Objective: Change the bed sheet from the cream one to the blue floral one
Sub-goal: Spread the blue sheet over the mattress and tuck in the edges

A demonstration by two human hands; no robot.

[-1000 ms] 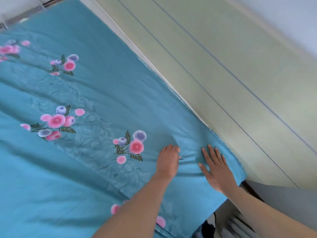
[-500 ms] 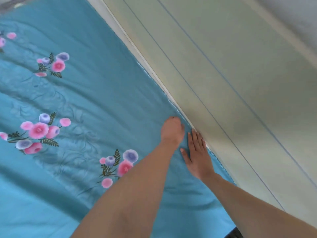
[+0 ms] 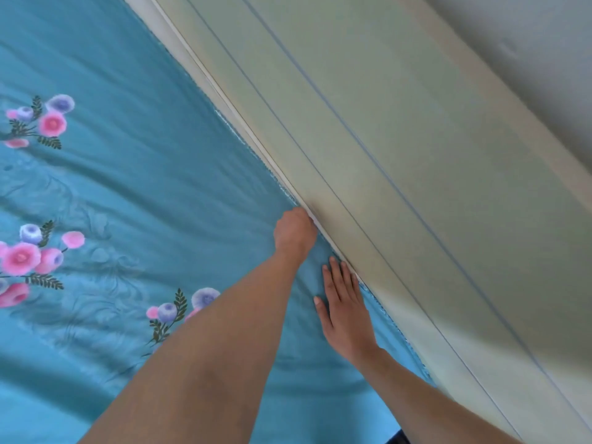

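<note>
On the bed, seen from the head camera, the blue floral sheet (image 3: 134,193) lies spread across the whole visible surface, its far edge running diagonally along a pale green wall panel (image 3: 400,187) with thin blue lines. A narrow cream strip (image 3: 224,91) shows between the sheet's edge and the panel; whether it belongs to the mattress or to the bed frame cannot be told. Printed clusters of pink and lilac flowers (image 3: 35,254) sit toward the left of the sheet, with soft wrinkles between them.

The left hand (image 3: 294,232) reaches to the sheet's edge right at the seam with the panel, its fingers curled down out of sight, so it cannot be told whether they pinch the fabric or only press it into the gap. The right hand (image 3: 344,309) lies just beside it, nearer the camera, flat and open, palm down on the sheet, fingers together and pointing along the edge, holding nothing.
</note>
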